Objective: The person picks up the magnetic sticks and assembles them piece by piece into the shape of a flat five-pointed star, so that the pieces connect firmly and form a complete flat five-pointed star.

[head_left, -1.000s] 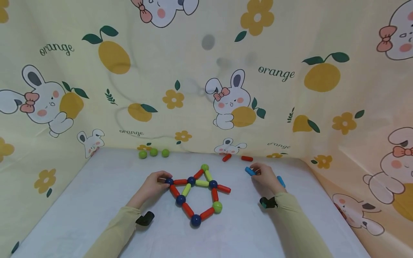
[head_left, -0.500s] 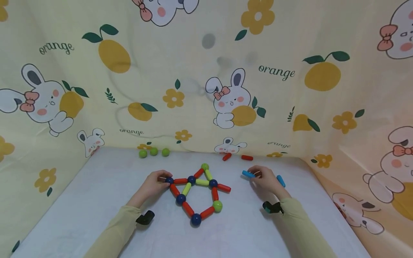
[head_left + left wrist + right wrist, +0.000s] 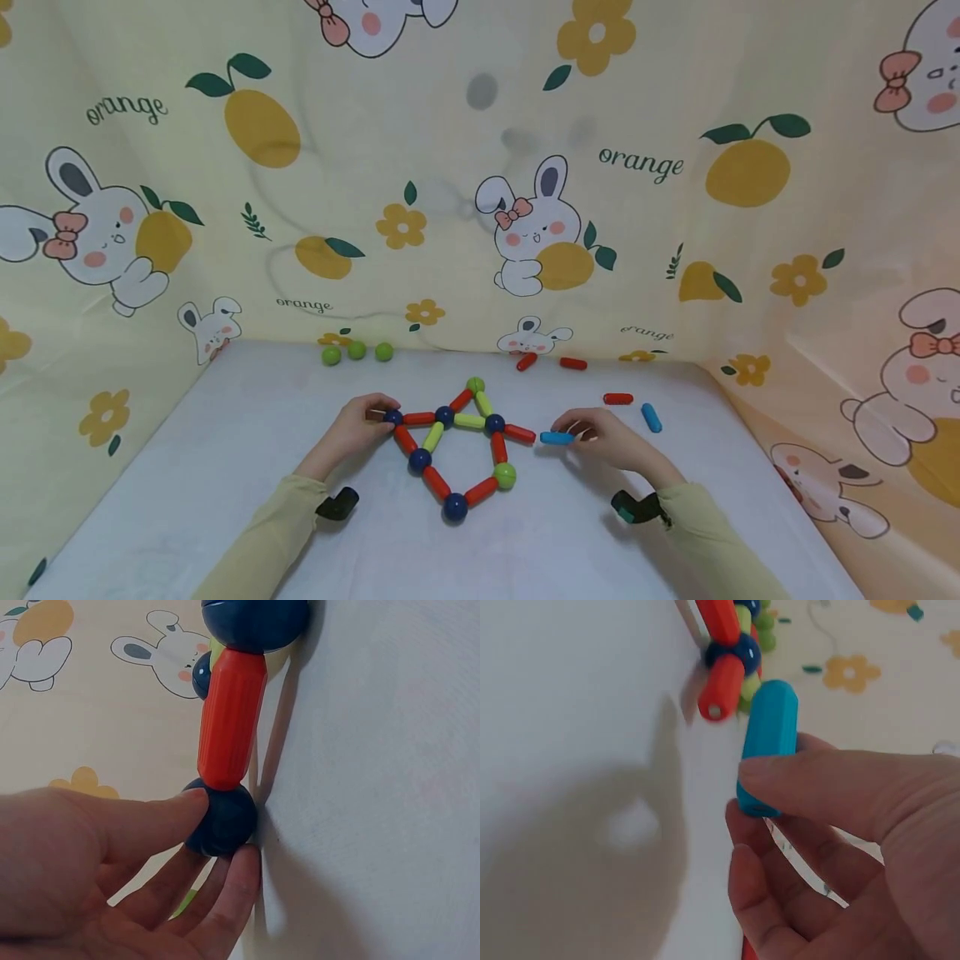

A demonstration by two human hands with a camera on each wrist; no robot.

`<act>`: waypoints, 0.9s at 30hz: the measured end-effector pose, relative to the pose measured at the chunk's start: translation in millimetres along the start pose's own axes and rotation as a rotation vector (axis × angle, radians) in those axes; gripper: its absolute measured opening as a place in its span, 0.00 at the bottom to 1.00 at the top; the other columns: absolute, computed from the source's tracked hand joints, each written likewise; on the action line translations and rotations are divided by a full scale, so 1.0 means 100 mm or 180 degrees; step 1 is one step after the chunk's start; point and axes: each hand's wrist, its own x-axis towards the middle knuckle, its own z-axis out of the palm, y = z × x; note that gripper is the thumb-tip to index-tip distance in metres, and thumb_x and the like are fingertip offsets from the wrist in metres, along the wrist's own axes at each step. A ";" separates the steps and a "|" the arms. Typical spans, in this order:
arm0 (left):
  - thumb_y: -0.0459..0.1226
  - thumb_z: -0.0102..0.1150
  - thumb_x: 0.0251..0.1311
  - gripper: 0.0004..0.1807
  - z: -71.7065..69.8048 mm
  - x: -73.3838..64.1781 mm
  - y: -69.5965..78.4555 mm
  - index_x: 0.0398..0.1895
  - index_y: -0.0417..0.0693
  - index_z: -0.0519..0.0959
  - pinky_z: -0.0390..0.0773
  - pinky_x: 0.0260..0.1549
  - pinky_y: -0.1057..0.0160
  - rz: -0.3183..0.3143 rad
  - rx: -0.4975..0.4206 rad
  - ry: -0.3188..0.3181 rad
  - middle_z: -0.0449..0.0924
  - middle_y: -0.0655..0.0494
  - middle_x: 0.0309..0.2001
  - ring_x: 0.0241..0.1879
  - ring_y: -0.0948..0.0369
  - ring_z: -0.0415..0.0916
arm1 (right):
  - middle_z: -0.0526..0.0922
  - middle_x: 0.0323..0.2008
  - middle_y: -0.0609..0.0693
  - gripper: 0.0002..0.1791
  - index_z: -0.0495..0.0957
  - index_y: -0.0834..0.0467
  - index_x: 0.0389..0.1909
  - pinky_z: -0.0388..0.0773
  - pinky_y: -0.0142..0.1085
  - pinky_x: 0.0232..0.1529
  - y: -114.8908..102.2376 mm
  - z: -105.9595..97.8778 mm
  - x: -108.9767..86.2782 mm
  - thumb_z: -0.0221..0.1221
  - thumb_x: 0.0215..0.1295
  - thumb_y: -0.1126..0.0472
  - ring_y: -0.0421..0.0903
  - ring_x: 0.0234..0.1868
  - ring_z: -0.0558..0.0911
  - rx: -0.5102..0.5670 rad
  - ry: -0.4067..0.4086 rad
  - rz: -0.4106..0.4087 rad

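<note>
A flat frame of magnetic rods and balls (image 3: 437,487) lies mid-table, with red and yellow-green rods joined by dark blue and green balls. At its left corner my left hand (image 3: 358,427) pinches a dark blue ball (image 3: 231,817) between thumb and fingertips. From the frame's right side a red rod (image 3: 520,433) juts out with a free end. My right hand (image 3: 613,438) holds a blue rod (image 3: 771,727) between thumb and fingers, its tip just right of that red rod's end in the head view. The right wrist view shows the blue rod raised beside its shadow.
Behind the right hand lie a loose red rod (image 3: 618,399) and another blue rod (image 3: 651,417). Two more red rods (image 3: 573,364) are near the back edge. Several green balls (image 3: 357,350) sit at the back left. A printed cloth (image 3: 435,208) walls the table.
My right hand has carried the blue rod left and nearer to me, up to the jutting red rod. A loose red rod behind it has come into sight. The left hand stays put.
</note>
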 end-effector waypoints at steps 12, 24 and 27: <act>0.25 0.61 0.58 0.16 -0.01 -0.02 0.02 0.49 0.45 0.79 0.75 0.51 0.50 -0.0005 -0.0020 -0.0007 0.78 0.50 0.48 0.49 0.51 0.74 | 0.81 0.44 0.44 0.16 0.80 0.53 0.48 0.77 0.34 0.44 -0.07 0.29 0.07 0.63 0.59 0.70 0.46 0.43 0.77 -0.0110 -0.0325 -0.0079; 0.25 0.61 0.58 0.16 -0.01 -0.02 0.02 0.49 0.45 0.79 0.75 0.50 0.50 0.0069 0.0012 0.0019 0.78 0.51 0.48 0.49 0.52 0.75 | 0.81 0.43 0.45 0.15 0.80 0.53 0.47 0.77 0.36 0.44 -0.18 0.38 0.06 0.62 0.61 0.69 0.46 0.42 0.77 -0.0065 -0.0403 -0.0122; 0.25 0.61 0.57 0.16 -0.01 -0.02 0.01 0.49 0.45 0.79 0.75 0.51 0.49 0.0063 0.0007 0.0016 0.78 0.51 0.48 0.49 0.52 0.75 | 0.81 0.43 0.47 0.15 0.80 0.55 0.48 0.77 0.36 0.44 -0.17 0.39 0.05 0.62 0.61 0.69 0.47 0.43 0.77 -0.0021 -0.0401 -0.0161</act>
